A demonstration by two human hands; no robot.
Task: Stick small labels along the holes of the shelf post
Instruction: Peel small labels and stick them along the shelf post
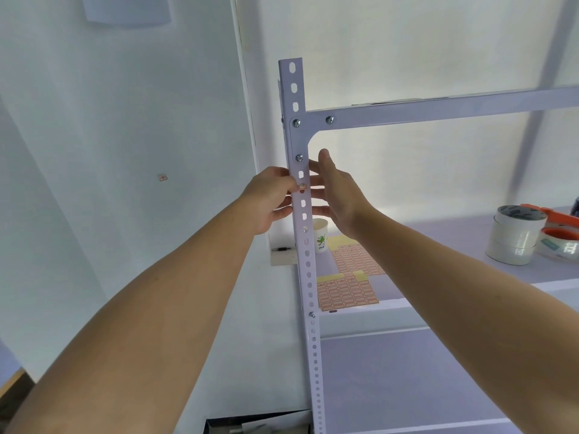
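left hand (272, 198) is reaching up and forward, fingers curling, thumb and forefinger tips pinching a small red-bordered white paper label (302, 186) | right hand (340, 195) is reaching up beside it, fingers straight and spread, palm facing left

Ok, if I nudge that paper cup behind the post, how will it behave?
The paper cup stands upright on the shelf and looks thin-walled: probably light and easy to tip. Its sides would likely dent under a firm grip.
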